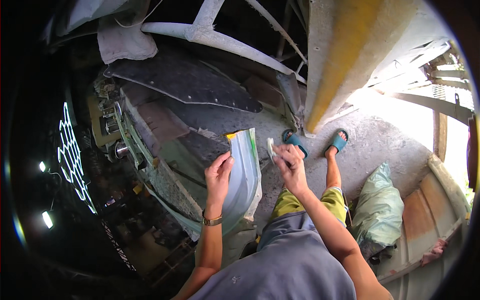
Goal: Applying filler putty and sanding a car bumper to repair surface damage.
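The curved panel before you looks unfinished, yellow and green marking its edges; how much is done, I can't tell. Your left hand pinches its left edge; your right hand, fingers curled, pinches a white scrap just clear.

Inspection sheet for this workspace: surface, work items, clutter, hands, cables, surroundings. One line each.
Surface: rough grey floor, glaring light at right.
Work items: curved grey-blue panel; small white piece, type unclear.
Clutter: pale green sack and rust-stained panel, right.
Hands: left hand at the grey-blue panel's left edge, grip unclear; right hand pinches the white piece.
Cables: thin pale cord, upper left.
Surroundings: white tubular frame, top; lit lamp, left.
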Available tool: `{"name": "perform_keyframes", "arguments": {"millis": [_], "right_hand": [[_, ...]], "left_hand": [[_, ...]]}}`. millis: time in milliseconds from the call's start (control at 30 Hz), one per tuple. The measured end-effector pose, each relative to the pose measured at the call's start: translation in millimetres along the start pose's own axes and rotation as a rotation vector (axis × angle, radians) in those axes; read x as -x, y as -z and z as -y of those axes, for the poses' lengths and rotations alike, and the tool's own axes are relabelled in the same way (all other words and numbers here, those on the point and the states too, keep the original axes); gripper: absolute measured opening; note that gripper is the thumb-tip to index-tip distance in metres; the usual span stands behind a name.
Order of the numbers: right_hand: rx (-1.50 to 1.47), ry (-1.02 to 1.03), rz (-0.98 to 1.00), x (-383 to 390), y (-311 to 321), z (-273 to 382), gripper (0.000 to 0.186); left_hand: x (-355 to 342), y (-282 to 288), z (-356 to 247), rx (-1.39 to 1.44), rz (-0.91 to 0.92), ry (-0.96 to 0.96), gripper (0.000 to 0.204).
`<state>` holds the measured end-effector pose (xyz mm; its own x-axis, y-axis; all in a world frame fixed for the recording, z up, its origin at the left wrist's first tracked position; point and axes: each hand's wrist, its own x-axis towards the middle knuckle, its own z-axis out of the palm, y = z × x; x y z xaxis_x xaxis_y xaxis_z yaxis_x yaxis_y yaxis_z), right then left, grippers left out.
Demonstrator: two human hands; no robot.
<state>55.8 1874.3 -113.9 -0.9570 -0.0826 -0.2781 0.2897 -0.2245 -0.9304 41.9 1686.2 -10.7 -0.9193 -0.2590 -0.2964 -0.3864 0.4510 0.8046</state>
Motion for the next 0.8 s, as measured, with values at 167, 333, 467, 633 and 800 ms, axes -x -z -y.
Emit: {"name": "perform_keyframes", "arguments": {"millis": [167,333,467,633,800], "right_hand": [[-0.069,0.065,-0.039,-7.0,-34.9,-1.6,0.030],[0.026,0.009,0.245,63.9,5.7,-19.4,0.032],[0.224,0.003,0.168,20.9,31.0,24.9,0.036],[0.613,0.364,0.110,-32.6,-8.3,97.7,0.029],[1.219,0.664,0.256,-35.3,-33.2,77.3,0.020]], "left_hand": [[-3.8,-1.1,-0.7,0.002,-0.003,0.012,0.022],[-2.7,2.9,-0.5,0.112,0.030,0.043,0.022],[-3.7,1.7,9.9,0.182,0.078,0.090,0.026],[2.3,4.3,11.6,0.192,0.159,-0.009,0.027],[-10.7,5.0,24.2,0.189,0.227,-0.104,0.031]]}}
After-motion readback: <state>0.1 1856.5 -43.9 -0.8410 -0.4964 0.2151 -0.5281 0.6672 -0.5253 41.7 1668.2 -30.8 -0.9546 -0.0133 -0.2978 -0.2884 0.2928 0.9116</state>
